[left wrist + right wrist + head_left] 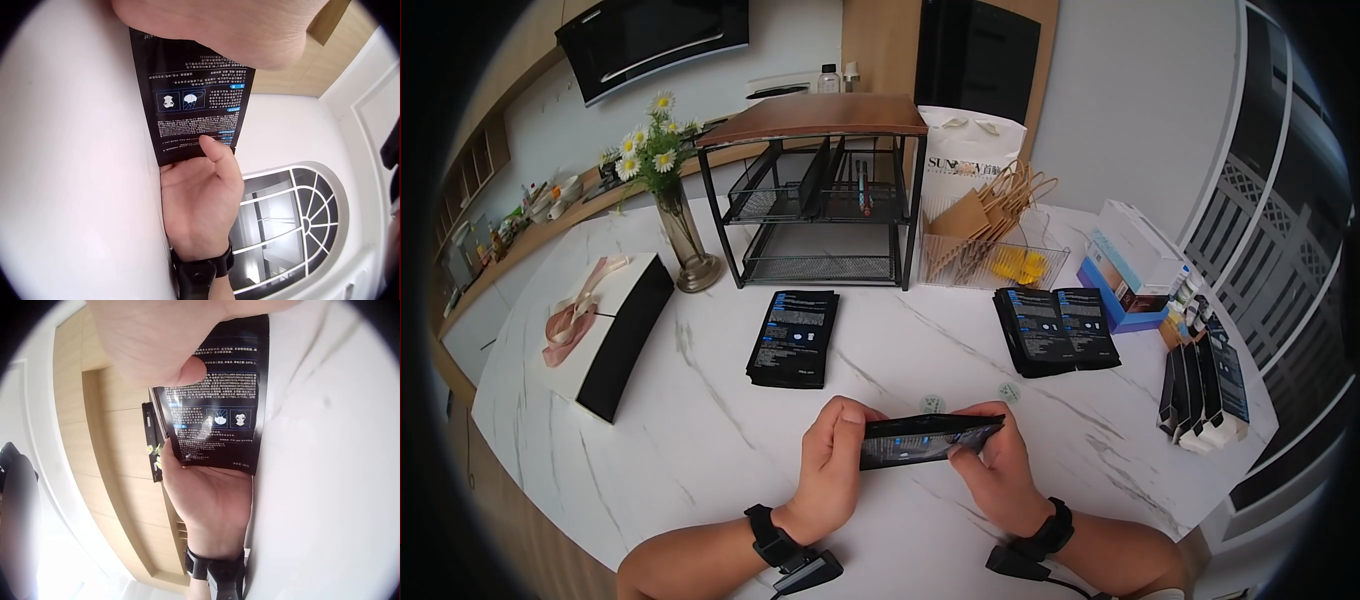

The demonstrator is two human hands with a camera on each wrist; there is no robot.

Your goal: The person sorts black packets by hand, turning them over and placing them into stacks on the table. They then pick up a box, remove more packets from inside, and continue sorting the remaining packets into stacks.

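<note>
Between both hands a thin stack of black face mask packets [925, 445] stands on its long edge, tilted, over the table's near part. My left hand [832, 468] grips its left end, thumb near the top edge. The right hand [1003, 472] holds the other end, its thumb pressed on the printed face. Small white text and face icons show on the front packet [215, 419] in the right wrist view. Beyond the hands lie a pile of like packets [793, 340] to the left and two side-by-side piles [1057, 330] to the right.
Two round pale-green stickers [1009, 392] lie just past the hands. A white gift box [600, 330] with ribbon is at left, a flower vase [685, 240] behind it. At the back stand a mesh rack [820, 265] and a clear basket [960, 255]; black boxes [1205, 390] sit at right.
</note>
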